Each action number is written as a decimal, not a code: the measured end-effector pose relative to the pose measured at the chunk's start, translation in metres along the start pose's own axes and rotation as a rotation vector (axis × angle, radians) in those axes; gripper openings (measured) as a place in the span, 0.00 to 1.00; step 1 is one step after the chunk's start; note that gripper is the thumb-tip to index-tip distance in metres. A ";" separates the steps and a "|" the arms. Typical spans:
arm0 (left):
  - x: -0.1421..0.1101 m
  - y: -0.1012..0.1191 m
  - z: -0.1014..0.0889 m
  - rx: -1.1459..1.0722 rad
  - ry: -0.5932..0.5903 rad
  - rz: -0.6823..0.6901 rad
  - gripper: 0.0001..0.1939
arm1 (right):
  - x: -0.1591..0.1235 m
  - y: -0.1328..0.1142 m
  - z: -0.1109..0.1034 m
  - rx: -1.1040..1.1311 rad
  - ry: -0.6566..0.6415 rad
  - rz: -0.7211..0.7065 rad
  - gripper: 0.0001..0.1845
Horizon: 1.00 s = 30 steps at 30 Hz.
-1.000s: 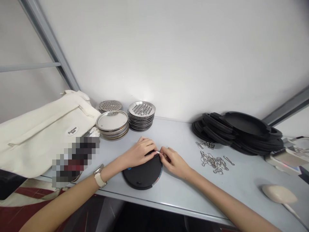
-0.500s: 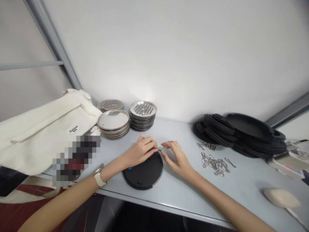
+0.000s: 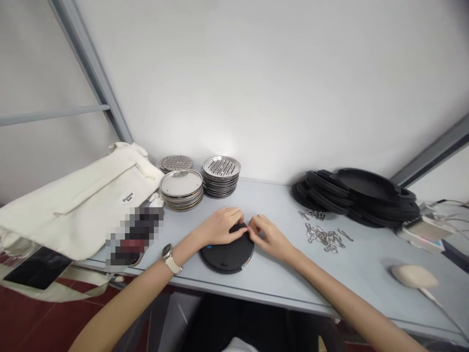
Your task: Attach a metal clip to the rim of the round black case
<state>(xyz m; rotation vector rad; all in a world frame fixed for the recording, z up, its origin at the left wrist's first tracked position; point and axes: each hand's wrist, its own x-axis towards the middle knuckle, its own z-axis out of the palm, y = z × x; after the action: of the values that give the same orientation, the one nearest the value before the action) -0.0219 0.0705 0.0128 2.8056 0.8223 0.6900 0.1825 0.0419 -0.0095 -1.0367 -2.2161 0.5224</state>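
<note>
A black round disc (image 3: 229, 254) with a small slot and a blue spot lies flat near the table's front edge. My left hand (image 3: 222, 226) rests over its far left side, fingers closed on the rim. At the far right rim, my right hand (image 3: 269, 238) is closed in a pinch, its fingertips meeting those of the left. Whatever small piece sits between the fingertips is hidden. To the right lies a loose pile of metal clips (image 3: 324, 235), with one longer clip (image 3: 345, 235) beside it.
Behind the hands stand a stack of shiny round metal plates (image 3: 181, 188) and a stack of perforated grater plates (image 3: 221, 178). Black round trays (image 3: 366, 195) are piled at back right. A white bag (image 3: 98, 205) lies left; a beige corded object (image 3: 414, 275) sits right.
My right hand has come in against the disc's rim and closed, meeting the left fingertips. The small metal piece visible between the hands earlier is now covered. The view has shifted slightly.
</note>
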 end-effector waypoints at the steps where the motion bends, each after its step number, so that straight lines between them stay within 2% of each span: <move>1: -0.001 -0.001 -0.001 0.025 -0.016 0.002 0.11 | 0.001 -0.001 0.001 0.023 0.024 0.049 0.10; 4: -0.005 -0.004 -0.001 0.048 -0.081 0.026 0.14 | 0.004 -0.001 0.006 0.080 0.085 0.182 0.13; 7: -0.006 -0.006 -0.001 0.023 -0.115 0.062 0.13 | 0.006 -0.001 0.013 0.097 0.109 0.200 0.14; 15: -0.004 -0.004 -0.001 -0.039 -0.170 0.130 0.13 | 0.004 0.006 0.020 0.041 0.012 0.142 0.15; 30: -0.004 -0.007 0.000 -0.033 -0.181 0.104 0.14 | 0.004 0.018 0.002 0.141 -0.188 0.123 0.17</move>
<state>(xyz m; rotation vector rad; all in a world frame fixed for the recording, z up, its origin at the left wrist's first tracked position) -0.0282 0.0740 0.0097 2.8448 0.6315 0.4500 0.1887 0.0552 -0.0200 -1.0926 -2.2476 0.8487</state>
